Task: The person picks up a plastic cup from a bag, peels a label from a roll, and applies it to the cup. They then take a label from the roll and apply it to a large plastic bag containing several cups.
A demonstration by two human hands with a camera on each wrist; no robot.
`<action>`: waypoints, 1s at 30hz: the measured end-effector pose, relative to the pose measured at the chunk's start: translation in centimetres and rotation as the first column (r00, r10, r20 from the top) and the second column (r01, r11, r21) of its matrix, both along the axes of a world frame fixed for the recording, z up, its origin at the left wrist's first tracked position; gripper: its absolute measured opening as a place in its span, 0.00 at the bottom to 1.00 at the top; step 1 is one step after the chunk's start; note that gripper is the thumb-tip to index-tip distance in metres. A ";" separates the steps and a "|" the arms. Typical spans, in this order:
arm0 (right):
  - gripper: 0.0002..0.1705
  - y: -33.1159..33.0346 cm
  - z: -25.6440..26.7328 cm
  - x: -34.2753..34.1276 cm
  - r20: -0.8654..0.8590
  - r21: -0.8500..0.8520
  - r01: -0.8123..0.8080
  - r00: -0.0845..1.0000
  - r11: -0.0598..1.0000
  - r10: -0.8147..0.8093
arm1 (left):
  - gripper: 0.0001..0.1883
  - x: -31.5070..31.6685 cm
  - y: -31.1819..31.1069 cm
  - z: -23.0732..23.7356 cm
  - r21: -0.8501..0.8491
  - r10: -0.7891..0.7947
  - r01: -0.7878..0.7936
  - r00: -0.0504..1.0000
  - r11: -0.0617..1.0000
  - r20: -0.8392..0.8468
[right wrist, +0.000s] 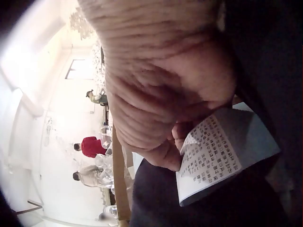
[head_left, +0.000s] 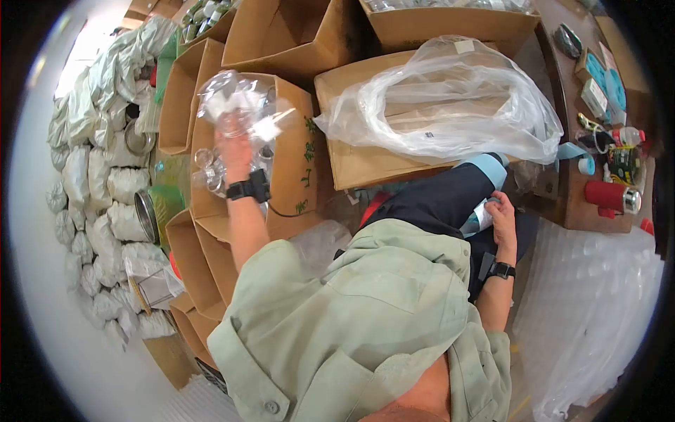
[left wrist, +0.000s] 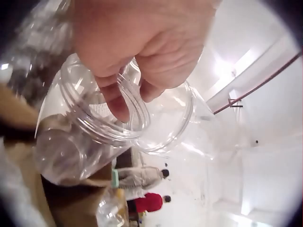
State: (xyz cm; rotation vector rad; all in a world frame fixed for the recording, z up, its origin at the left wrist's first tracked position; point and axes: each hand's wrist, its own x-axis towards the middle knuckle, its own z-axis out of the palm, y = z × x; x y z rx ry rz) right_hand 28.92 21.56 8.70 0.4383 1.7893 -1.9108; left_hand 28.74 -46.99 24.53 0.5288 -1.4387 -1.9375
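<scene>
My left hand [head_left: 235,144] reaches over an open cardboard box [head_left: 292,119]. Its fingers and thumb pinch the rims of two clear plastic jars [left wrist: 135,109], held mouth to mouth side by side. More clear jars [head_left: 211,169] lie in the box below. Down at my thigh, my right hand [head_left: 501,219] grips a printed paper label [right wrist: 208,151] between fingers and thumb. The label is bent, with small dark characters across its face. Part of it is hidden behind my fingers in the right wrist view.
A large closed carton [head_left: 344,151] in front carries a clear plastic bag [head_left: 422,126]. Other open boxes [head_left: 281,35] surround it. At the right, a wooden table [head_left: 598,218] holds a red thermos [head_left: 610,197]; bubble wrap [head_left: 583,309] hangs below. Wrapped white bundles [head_left: 105,176] are stacked left.
</scene>
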 end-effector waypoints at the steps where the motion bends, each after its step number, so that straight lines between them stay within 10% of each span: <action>1: 0.28 0.2 -0.3 -0.1 0.003 0.007 -0.008 1.000 1.000 0.008 | 0.22 2.3 -2.2 1.0 -0.784 0.258 0.069 0.923 0.617 0.285; 2: 0.27 0.3 -0.9 -0.2 0.004 0.013 -0.013 1.000 1.000 0.013 | 0.21 4.2 -4.3 1.7 -0.895 0.609 0.408 0.761 -0.181 0.223; 4: 0.27 0.2 -1.3 -0.4 -0.001 0.013 -0.018 1.000 1.000 0.018 | 0.19 5.3 -7.6 0.9 -0.797 0.539 -0.012 0.743 0.604 0.397; 6: 0.26 0.2 -1.4 -0.6 -0.012 0.003 -0.011 1.000 1.000 0.011 | 0.22 7.6 -11.3 -1.1 -0.507 0.462 -0.200 0.755 0.838 0.465; 9: 0.25 0.2 -1.7 -0.6 -0.016 0.035 -0.008 1.000 0.999 0.009 | 0.36 11.0 -14.1 -5.6 -0.564 0.410 -0.045 0.735 0.824 0.540; 11: 0.23 -0.2 -1.0 -0.2 -0.045 0.048 0.019 0.999 0.999 -0.017 | 0.36 8.9 -6.7 -5.8 -0.918 0.752 0.085 0.547 0.388 0.368; 15: 0.24 -0.3 -0.5 -0.1 -0.016 0.092 -0.023 1.000 0.995 0.025 | 0.39 1.9 5.2 -6.4 -0.972 0.406 0.215 0.883 0.094 0.235; 19: 0.30 -0.6 0.7 0.5 0.017 0.088 -0.005 1.000 0.996 0.004 | 0.50 -6.0 14.6 -9.5 -0.877 -0.033 0.455 0.890 0.157 0.456; 24: 0.31 -0.1 0.8 1.4 -0.028 0.072 0.003 1.000 0.997 -0.001 | 0.72 -12.6 19.6 -16.1 -0.511 0.140 0.856 0.517 -0.080 0.844; 30: 0.33 0.3 0.9 3.0 -0.056 0.093 0.030 0.998 0.995 -0.025 | 0.69 -11.7 22.0 -26.3 -0.299 0.127 0.953 0.291 0.044 0.948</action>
